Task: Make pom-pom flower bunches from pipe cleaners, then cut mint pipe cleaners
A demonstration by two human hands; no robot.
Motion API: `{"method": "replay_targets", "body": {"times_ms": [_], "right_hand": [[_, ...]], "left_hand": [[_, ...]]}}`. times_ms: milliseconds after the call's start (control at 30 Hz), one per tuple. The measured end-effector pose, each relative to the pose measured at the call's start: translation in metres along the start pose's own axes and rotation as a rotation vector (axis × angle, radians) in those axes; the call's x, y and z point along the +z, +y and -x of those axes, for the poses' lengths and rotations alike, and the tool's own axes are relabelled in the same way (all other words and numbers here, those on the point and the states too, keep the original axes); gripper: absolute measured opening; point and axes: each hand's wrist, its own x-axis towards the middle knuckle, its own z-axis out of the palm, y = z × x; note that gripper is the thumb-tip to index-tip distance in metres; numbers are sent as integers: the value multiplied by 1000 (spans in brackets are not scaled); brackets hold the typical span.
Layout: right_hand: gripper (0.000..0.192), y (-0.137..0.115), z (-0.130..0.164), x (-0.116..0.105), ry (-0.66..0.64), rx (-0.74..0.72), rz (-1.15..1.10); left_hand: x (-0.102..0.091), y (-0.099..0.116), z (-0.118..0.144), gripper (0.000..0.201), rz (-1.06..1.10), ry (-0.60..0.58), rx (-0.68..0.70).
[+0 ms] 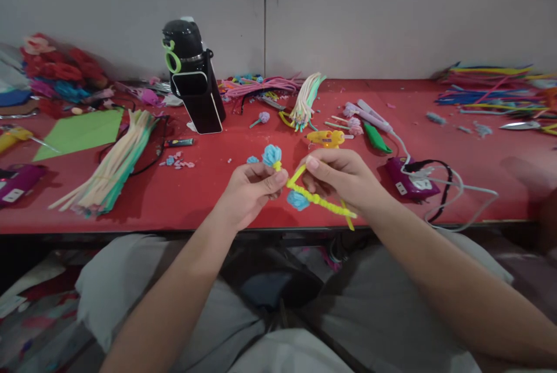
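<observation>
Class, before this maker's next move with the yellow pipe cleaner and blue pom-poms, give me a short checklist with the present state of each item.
1. Left hand grips the stem below the upper blue pom-pom: ok.
2. Right hand pinches the yellow pipe cleaner: ok.
3. Second blue pom-pom sits against the pipe cleaner between the hands; whether it is fastened: cannot tell.
4. Work held above the red table near its front edge, apart from the clutter: ok.
5. Yellow glue gun lies just behind the hands; whether it is hot: cannot tell.
6. White cable loops near the right forearm at the table edge: not ok.
</observation>
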Motion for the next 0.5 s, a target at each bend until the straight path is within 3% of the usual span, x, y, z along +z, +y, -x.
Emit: {"method": "replay_targets", "body": {"times_ms": [133, 300, 400, 500], "right_hand": [[37, 17, -7, 13, 125, 17, -66], [32, 39, -6, 39, 208, 27, -35], [36, 39, 2, 54, 118, 140, -14], [35, 28, 13, 63, -33, 220, -41]], "left_hand": [[7, -6, 1, 32, 134, 26, 27], [8, -13, -4, 29, 134, 156, 215], [2, -16, -7, 26, 10, 268, 339], [-5, -16, -7, 23, -321, 378, 479]]}}
